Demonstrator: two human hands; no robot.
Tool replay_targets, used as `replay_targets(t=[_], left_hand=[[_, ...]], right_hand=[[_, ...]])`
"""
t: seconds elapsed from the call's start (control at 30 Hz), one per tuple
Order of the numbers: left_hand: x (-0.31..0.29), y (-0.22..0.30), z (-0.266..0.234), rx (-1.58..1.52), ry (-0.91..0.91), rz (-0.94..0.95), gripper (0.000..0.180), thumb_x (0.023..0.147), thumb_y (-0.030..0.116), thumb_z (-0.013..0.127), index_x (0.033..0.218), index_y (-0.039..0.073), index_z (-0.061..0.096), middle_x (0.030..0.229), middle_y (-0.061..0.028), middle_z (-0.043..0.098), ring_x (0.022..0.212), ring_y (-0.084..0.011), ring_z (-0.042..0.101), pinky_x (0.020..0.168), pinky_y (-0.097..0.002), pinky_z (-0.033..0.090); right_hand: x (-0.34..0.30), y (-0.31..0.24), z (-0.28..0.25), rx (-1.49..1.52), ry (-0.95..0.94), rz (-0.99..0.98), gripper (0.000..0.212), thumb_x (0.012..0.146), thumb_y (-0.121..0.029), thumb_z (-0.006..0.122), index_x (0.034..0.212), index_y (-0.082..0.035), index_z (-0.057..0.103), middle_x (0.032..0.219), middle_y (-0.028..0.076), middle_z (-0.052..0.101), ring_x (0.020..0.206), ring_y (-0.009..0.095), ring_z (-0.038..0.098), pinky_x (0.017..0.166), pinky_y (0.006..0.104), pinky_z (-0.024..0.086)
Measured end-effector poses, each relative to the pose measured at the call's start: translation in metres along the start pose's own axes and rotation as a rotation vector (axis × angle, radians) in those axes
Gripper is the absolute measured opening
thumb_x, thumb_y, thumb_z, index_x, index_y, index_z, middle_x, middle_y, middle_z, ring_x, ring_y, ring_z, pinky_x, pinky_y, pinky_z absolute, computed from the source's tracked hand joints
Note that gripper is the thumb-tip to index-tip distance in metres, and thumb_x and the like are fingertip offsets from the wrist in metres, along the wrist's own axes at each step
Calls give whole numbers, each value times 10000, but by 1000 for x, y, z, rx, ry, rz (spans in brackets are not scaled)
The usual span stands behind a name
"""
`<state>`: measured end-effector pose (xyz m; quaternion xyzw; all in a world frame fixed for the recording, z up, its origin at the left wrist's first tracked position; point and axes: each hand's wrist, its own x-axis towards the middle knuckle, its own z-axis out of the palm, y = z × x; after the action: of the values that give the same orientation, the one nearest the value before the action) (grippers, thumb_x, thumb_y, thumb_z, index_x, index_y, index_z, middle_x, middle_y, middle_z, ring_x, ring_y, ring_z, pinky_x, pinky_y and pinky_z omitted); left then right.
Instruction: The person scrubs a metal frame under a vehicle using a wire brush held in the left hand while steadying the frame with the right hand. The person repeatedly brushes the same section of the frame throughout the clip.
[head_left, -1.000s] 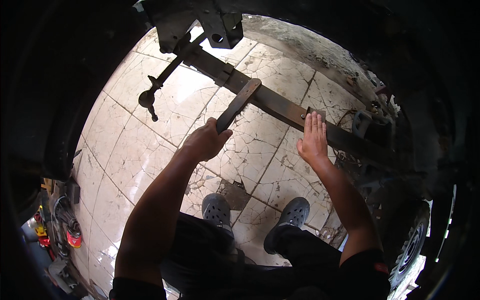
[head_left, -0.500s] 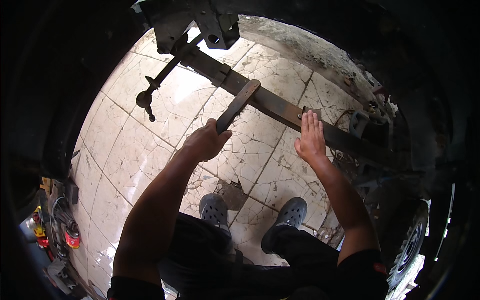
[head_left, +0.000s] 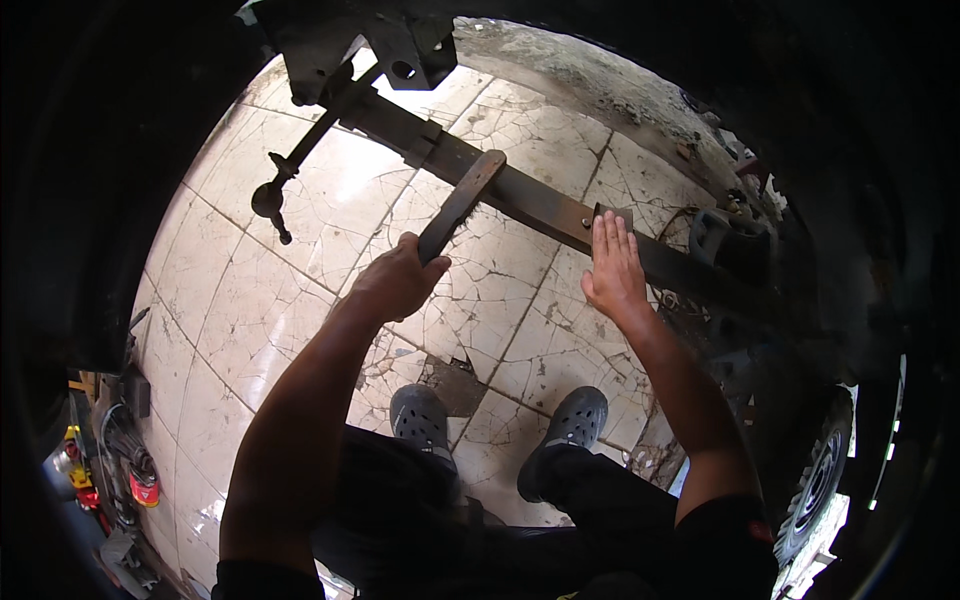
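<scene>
A long metal bar with clamps [head_left: 530, 197], shaped like a leaf spring, runs slantwise across the view, dark with a rusty brown patch. My left hand [head_left: 397, 278] is wrapped round the handle of a wire brush [head_left: 464, 205]. The brush's rounded brown end lies over the bar, and short dark bristles show along its lower right side. On the bar's right part rests my right hand [head_left: 616, 262], fingers straight and together, beside a small bracket with a bolt [head_left: 587, 222]. Nothing shows in that hand.
A dark rod with a ball joint [head_left: 268, 200] hangs at upper left, below a holed metal bracket [head_left: 405, 70]. Cracked pale tiles [head_left: 260, 300] cover the floor. A treaded tyre [head_left: 815, 490] is at lower right; a red can [head_left: 145, 488] and tools lie at lower left.
The whole view has shifted a little, so the bar and rod sit slightly further left. Both hands keep nearly the same places on the brush and the bar.
</scene>
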<state>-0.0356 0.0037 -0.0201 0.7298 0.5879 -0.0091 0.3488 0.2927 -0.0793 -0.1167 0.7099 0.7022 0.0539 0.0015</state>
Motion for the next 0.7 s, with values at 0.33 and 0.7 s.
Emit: replay_targets(t=[0.33,0.7], left_hand=[[0,-1,-2,14,-2,14,556,964,464,547,1142,-60,493,968,-262,661,884,-368,677,771,-456,517],[1,-1,-5,-1,-16,-1,572,963,473,544,1153,-63,481,948,-254,658,800,-340,686,704,-442,536]], right_hand=[[4,1,3,-4,17,27,892,785,-242,636,1498,69,199,1567,268,200,1466,383,202,1193,476,176],[12,9,0,7,10,73,882,783,-219,632,1491,83,202,1549,286,225,1458,403,210,1190,490,181]])
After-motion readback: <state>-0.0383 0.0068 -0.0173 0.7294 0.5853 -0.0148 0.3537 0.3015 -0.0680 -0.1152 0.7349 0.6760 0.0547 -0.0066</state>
